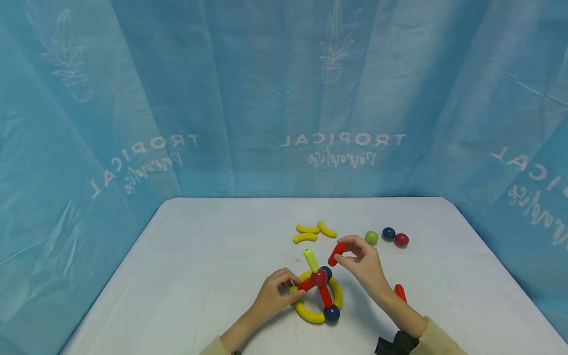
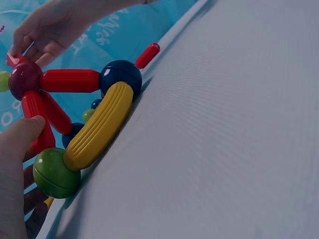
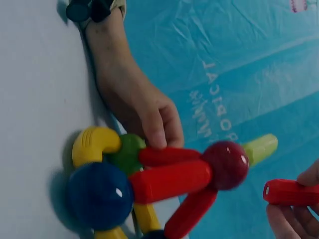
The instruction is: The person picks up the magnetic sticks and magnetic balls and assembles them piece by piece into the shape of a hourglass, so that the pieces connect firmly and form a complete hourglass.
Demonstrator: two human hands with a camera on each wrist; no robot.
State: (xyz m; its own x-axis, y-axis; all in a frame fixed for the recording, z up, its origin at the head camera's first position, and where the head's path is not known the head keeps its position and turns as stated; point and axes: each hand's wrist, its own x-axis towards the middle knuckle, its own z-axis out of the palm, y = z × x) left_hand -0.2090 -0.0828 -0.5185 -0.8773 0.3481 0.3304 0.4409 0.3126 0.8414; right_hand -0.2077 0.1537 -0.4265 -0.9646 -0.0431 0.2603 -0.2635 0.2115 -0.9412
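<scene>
A toy frame of rods and balls stands on the table: curved yellow rods (image 1: pixel 309 315) form a ring at its base, joined by blue balls (image 1: pixel 331 313) and a green ball (image 2: pixel 57 173). Red rods (image 2: pixel 70 80) lean up from these to a dark red ball (image 1: pixel 319 277), from which a light green rod (image 1: pixel 311 260) sticks up. My left hand (image 1: pixel 276 295) pinches the red rod above the green ball, thumb on its near side. Right of the light green rod, my right hand (image 1: pixel 363 264) holds a loose red rod (image 3: pixel 288 192) between thumb and fingers, apart from the frame.
Three curved yellow rods (image 1: pixel 305 237) lie behind the frame. Farther right are a green ball (image 1: pixel 372 237), a blue ball (image 1: pixel 388 233) and a red ball (image 1: pixel 401 240). Another red rod (image 1: pixel 400 292) lies beside the right forearm. Blue curtains (image 1: pixel 248 123) surround the white table (image 1: pixel 199 256).
</scene>
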